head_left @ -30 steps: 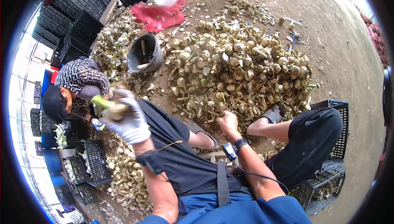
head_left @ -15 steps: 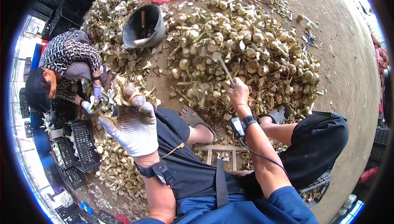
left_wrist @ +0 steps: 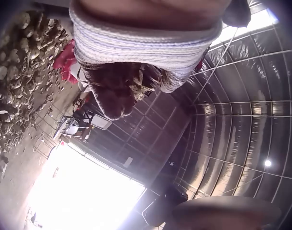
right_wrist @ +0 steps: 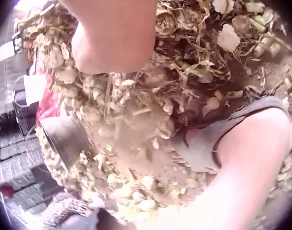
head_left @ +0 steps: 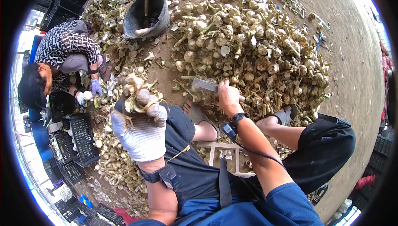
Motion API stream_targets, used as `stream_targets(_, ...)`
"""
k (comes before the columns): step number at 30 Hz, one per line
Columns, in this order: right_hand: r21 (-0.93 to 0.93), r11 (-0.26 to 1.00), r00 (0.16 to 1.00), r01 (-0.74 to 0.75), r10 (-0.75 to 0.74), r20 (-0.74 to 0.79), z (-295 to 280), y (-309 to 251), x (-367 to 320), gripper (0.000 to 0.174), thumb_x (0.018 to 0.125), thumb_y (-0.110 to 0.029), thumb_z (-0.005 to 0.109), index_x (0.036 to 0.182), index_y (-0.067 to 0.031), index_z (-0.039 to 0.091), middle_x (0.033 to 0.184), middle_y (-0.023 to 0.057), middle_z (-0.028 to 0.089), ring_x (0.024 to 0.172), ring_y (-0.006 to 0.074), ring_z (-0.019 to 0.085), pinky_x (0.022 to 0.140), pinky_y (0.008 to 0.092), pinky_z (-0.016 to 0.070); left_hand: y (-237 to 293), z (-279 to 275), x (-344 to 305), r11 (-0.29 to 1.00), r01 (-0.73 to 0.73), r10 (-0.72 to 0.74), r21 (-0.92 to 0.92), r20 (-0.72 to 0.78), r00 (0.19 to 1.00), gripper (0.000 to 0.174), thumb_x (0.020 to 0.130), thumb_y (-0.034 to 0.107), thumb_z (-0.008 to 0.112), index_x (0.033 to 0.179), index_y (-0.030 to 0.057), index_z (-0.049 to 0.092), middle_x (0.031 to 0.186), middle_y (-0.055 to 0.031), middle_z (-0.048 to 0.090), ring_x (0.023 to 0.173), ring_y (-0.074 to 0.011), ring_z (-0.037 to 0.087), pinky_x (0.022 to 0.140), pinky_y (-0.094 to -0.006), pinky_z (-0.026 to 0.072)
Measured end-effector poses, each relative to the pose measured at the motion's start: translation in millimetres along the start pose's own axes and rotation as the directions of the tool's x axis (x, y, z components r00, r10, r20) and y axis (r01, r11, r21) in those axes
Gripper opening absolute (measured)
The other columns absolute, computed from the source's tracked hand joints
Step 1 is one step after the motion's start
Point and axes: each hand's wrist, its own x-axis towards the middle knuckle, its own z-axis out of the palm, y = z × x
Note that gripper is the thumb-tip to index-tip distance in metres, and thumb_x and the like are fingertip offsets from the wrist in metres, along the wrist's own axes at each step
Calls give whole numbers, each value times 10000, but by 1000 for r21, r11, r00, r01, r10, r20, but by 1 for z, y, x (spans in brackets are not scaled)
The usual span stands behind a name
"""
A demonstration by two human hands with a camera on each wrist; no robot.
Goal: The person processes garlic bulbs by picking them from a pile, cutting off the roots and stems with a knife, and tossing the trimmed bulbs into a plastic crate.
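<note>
My left hand (head_left: 145, 106), in a white knit glove, is raised in front of me and grips a garlic bunch (head_left: 134, 86) with dry roots and stalks. In the left wrist view the gloved hand (left_wrist: 136, 57) is curled round husky garlic (left_wrist: 142, 82). My bare right hand (head_left: 227, 92) grips a knife whose flat blade (head_left: 204, 85) points left, low over the near edge of the big garlic pile (head_left: 253, 43). The right wrist view shows the hand (right_wrist: 114, 38) above the garlic heap (right_wrist: 184, 43); the knife is hidden there.
A grey bucket (head_left: 147, 9) with tools stands behind the pile. Another person (head_left: 62, 56) crouches at left beside black crates (head_left: 81, 137) and a second garlic heap (head_left: 118, 164). My sandalled feet (head_left: 195, 116) flank a wooden stool frame (head_left: 224, 153). Bare dirt floor lies right.
My right hand came out of the pile with a knife, held it upright, then swung the blade flat to the left. The gloved left hand with garlic shifted slightly right.
</note>
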Motion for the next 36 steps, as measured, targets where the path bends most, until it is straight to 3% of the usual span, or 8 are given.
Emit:
stream_targets(8,525,851,907,-1,222,-359,-91,11,-32,326,736,-234,811,906,-43,608,976,151,624,826,363,650,715,440,531,-29,-12,9,767,35,-59,641,16,998,404,928,13,589,1325,10,514,1104,-111,659,928,-198,679,836,-325,575)
stream_targets(13,647,675,796,355,146,-588,-190,-8,-67,309,714,-155,834,847,-29,586,931,138,628,798,330,642,705,403,527,-70,-14,3,-148,-223,-102,963,210,973,571,873,55,644,1399,-28,438,1285,-193,597,1156,-303,611,984,-346,494)
stream_targets(20,665,466,733,583,51,-679,-251,-17,-116,311,705,-109,825,792,-24,540,891,126,634,788,320,648,682,377,529,-92,7,2,296,-85,-213,951,153,965,432,850,13,560,1281,4,538,992,-123,698,834,-183,645,732,-321,527)
stream_targets(25,506,688,732,519,-53,-679,-247,8,-128,290,708,-158,797,822,-50,552,824,116,585,743,338,633,643,408,511,-92,10,1,397,-98,-365,913,255,895,366,898,34,585,1263,57,574,1069,-61,690,927,-150,655,827,-281,525)
stream_targets(30,305,817,728,489,-190,-658,-235,10,-130,275,712,-190,769,873,-83,574,846,94,597,725,310,653,626,412,520,-98,-37,20,-410,-887,-321,212,877,358,272,980,177,575,1243,114,554,1127,-14,641,1031,-156,637,945,-334,502)
stream_targets(32,275,836,738,474,-208,-642,-237,7,-132,270,707,-175,764,875,-85,572,850,92,596,725,306,657,627,412,520,-117,-114,52,277,-580,-277,766,642,715,195,976,182,582,1156,112,560,1033,-20,620,965,-156,629,925,-346,505)
stream_targets(34,273,842,748,465,-209,-630,-235,4,-132,269,703,-168,761,874,-85,570,850,90,595,727,304,660,631,413,521,-115,-110,51,120,-640,-302,759,642,705,135,974,187,585,1080,110,555,958,-26,593,900,-157,612,887,-344,509)
stream_targets(36,300,837,759,458,-192,-623,-231,2,-129,271,698,-168,760,870,-84,568,845,89,594,729,304,660,639,416,522,-89,-11,15,-702,-704,-482,-105,798,362,101,974,192,584,1014,110,540,902,-30,562,836,-158,586,832,-328,515)
